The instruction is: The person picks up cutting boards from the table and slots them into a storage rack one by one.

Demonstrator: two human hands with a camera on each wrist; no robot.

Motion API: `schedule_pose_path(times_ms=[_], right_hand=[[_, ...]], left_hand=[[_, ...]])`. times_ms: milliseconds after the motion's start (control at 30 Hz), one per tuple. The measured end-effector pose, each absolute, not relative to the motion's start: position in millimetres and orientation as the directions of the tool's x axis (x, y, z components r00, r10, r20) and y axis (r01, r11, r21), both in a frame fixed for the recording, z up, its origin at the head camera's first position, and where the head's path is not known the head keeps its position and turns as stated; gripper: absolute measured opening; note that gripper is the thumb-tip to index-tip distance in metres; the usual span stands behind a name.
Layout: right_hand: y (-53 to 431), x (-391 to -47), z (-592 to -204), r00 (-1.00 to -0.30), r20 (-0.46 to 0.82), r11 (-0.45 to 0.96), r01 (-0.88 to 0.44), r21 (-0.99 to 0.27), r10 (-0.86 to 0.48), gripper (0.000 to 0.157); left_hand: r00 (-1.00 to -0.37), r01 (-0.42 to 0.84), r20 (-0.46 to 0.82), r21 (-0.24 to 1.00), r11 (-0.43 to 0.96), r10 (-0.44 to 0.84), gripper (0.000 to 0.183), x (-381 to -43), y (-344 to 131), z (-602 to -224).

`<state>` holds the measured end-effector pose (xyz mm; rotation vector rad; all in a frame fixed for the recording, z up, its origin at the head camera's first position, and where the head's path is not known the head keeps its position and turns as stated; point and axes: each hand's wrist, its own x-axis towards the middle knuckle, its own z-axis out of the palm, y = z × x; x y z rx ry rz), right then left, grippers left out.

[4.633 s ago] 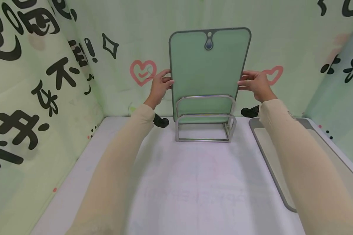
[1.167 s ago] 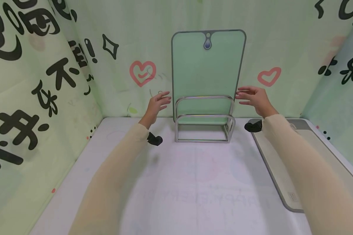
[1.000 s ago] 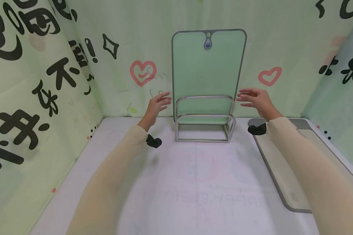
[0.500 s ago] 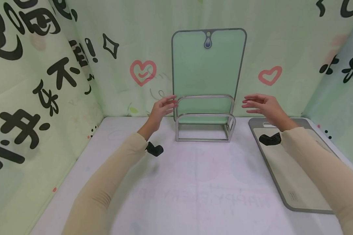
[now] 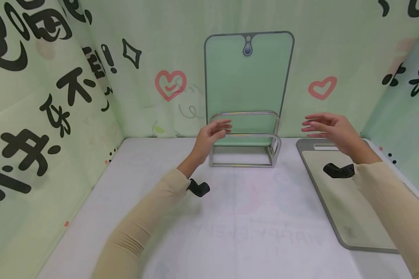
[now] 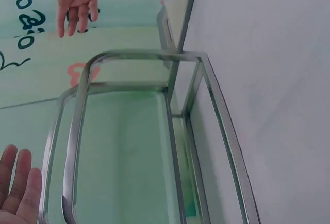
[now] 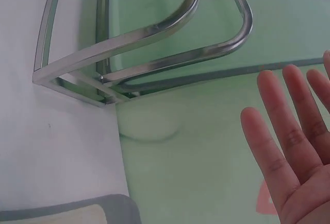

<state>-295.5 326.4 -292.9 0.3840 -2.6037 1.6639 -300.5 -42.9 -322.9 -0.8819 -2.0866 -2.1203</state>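
Note:
A green cutting board with a grey rim stands upright in a silver metal rack, near the back wall. My left hand hovers in front of the rack's left side, its fingers loosely straight and nothing in them. In the left wrist view its fingers appear apart from the rack bars. Off to the right of the rack, my right hand hangs in the air with relaxed, slightly bent fingers, holding nothing. The right wrist view shows its fingers spread and clear of the board.
A beige cutting board with a grey rim and handle slot lies flat on the right of the white table, partly under my right forearm. Green printed curtains close off the back and both sides.
Earlier, both hands held the green board's side edges; they have let go. My left hand has moved rightward in front of the rack, my right hand away to the right. The board stays standing.

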Motion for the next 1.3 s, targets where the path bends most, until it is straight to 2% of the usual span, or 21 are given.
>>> schedule_pose_path(times_ms=[233, 400, 533, 833, 1067, 1300], right_hand=[[349.8, -283.7, -296.9, -0.967, 0.125, 0.447, -0.215, -0.868, -0.221, 0.024], [375.3, -276.1, -304.7, -0.958, 0.093, 0.475, -0.217, -0.853, -0.27, 0.029], [393.2, -271.2, -310.9, -0.957, 0.076, 0.454, -0.201, -0.868, -0.278, 0.033], [431.6, -263.9, -322.6, -0.977, 0.026, 0.533, -0.138, -0.835, -0.213, 0.03], [465.4, -262.9, -331.3, -0.959, -0.07, 0.57, -0.105, -0.815, -0.275, 0.034], [494.8, -266.0, -340.0, -0.97, -0.177, 0.631, 0.033, -0.775, -0.167, 0.021]], left_hand=[[-0.821, 0.392, 0.392, 0.916, -0.091, 0.416, 0.036, -285.1, -9.5, -329.0], [-0.833, 0.323, 0.316, 0.944, -0.065, 0.455, 0.036, -274.0, 15.9, -334.8], [-0.854, 0.232, 0.24, 0.97, -0.075, 0.461, 0.035, -267.9, 37.1, -342.9], [-0.864, -0.048, -0.006, 0.996, -0.072, 0.503, 0.033, -254.8, 82.3, -362.9], [-0.86, -0.244, -0.178, 0.967, -0.078, 0.478, 0.032, -250.8, 109.2, -382.1], [-0.824, -0.386, -0.281, 0.914, -0.124, 0.492, 0.036, -245.6, 133.0, -393.2]])
